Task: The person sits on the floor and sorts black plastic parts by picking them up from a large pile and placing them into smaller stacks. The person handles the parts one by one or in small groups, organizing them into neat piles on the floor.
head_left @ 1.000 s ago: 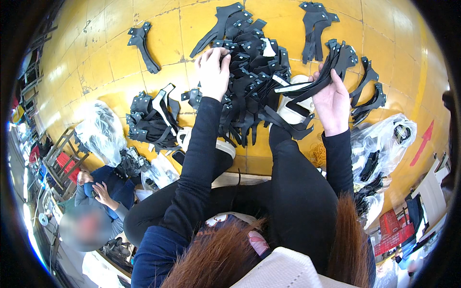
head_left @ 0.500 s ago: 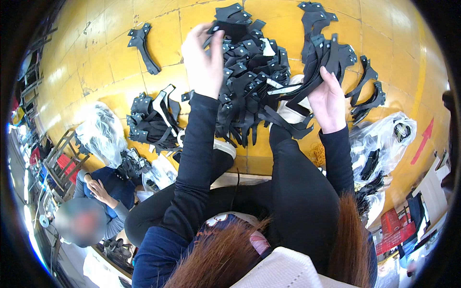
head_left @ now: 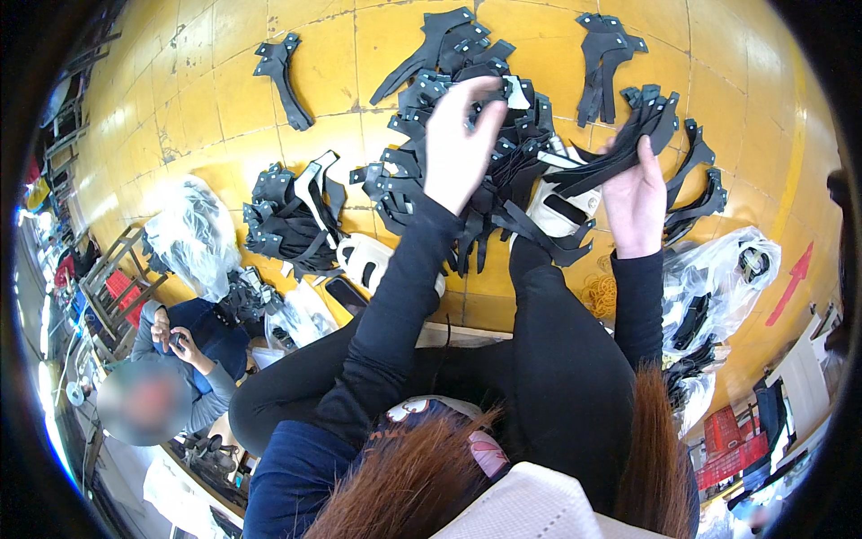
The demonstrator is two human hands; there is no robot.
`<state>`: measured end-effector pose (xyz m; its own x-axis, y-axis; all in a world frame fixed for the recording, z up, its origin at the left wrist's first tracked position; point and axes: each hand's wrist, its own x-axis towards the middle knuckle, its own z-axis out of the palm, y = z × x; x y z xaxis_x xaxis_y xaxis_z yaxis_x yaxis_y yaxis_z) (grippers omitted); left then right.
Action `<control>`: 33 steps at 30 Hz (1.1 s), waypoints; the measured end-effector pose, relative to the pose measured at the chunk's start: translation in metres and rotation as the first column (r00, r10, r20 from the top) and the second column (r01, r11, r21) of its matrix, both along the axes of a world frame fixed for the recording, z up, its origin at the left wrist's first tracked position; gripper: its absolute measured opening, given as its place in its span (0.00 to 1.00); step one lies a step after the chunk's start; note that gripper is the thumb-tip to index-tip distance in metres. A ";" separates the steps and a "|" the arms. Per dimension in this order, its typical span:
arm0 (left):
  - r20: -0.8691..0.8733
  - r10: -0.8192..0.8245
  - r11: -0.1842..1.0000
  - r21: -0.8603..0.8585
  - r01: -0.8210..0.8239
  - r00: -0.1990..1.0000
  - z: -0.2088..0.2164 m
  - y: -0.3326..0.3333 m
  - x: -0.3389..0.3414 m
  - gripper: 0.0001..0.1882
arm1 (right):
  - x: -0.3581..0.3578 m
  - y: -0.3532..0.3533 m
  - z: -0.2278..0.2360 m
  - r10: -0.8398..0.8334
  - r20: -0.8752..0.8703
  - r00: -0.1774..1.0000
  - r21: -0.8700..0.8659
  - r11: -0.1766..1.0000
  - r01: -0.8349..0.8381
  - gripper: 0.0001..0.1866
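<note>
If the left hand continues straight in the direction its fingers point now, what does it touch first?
Probably the big heap of black cut pieces on the yellow tiled floor. The left hand points up and away over that heap, though depth is hard to judge.

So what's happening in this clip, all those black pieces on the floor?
A person sits over a yellow tiled floor sorting flat black cut pieces. The right hand grips a fanned bundle of black strips, while the left hand is raised above the big central pile, pinching a piece. Smaller piles and clear plastic bags lie around. Another person sits at lower left.
</note>
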<state>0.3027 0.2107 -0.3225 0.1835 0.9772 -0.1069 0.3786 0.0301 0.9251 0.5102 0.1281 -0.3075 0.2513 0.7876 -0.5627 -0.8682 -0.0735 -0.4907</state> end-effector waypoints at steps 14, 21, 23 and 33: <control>-0.445 0.067 0.997 -0.009 -0.079 0.893 -0.104 0.020 -0.098 0.13 | 0.021 0.002 0.001 -0.040 -0.039 0.998 -0.057 0.998 0.038 0.13; -0.448 0.055 0.997 -0.021 -0.072 0.892 -0.102 0.022 -0.098 0.12 | 0.015 0.002 0.003 -0.046 -0.065 0.997 -0.083 0.996 0.041 0.13; -0.453 0.029 0.999 -0.016 -0.040 0.891 -0.102 0.023 -0.101 0.12 | 0.015 0.002 0.001 -0.036 -0.083 0.996 -0.071 0.997 0.030 0.13; -0.333 0.070 0.986 -0.119 -0.116 0.940 -0.098 0.021 -0.091 0.09 | 0.013 0.003 0.002 -0.042 -0.071 0.997 -0.098 0.995 0.035 0.14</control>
<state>0.2114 0.2314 -0.4207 0.0250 0.9605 -0.2770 0.6488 0.1952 0.7355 0.5235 0.1313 -0.3053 0.2361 0.7190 -0.6536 -0.9045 -0.0833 -0.4183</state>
